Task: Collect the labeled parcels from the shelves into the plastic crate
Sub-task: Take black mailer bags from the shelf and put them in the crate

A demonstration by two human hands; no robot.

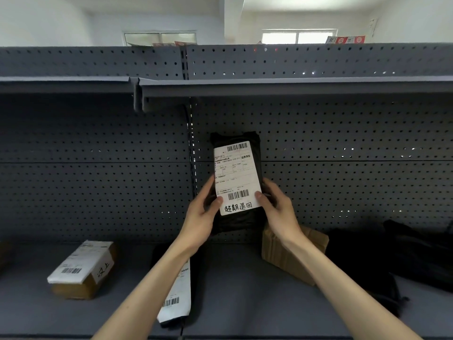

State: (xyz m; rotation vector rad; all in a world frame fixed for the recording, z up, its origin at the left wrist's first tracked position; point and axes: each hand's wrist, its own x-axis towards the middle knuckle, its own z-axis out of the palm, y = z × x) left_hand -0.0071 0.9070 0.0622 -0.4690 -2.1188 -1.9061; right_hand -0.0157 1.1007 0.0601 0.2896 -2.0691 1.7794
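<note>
Head camera: some of what I am looking at is hidden. My left forearm covers the upper part of a flat black mailer (pixel 195 288) lying near the front edge of the shelf (pixel 245 278), so I see only its lower white label and one barcode. My right wrist cuts across a brown cardboard parcel (pixel 291 258) standing against the perforated back panel (pixel 98 192). At the right edge of the shelf sits a heap of dark bags (pixel 392 256), too black and too cropped for me to count. The small print on every label is too fine to read.

What I can count: two hands, one parcel held, and three separate parcels on the shelf besides the heap. The third is a cardboard box (pixel 82 268) with a wrapped white label, towards the left front edge.

The black parcel (pixel 241 223) is held upright in the air above the middle of the shelf, in front of the back panel. Its white label (pixel 234 173) carries two barcodes and handwritten characters. My left hand (pixel 199 217) and right hand (pixel 280 209) pinch its lower half from either side. Each thumb presses a lower corner of the label, and the fingers (pixel 208 190) curl round the sides, their tips hidden behind.
</note>
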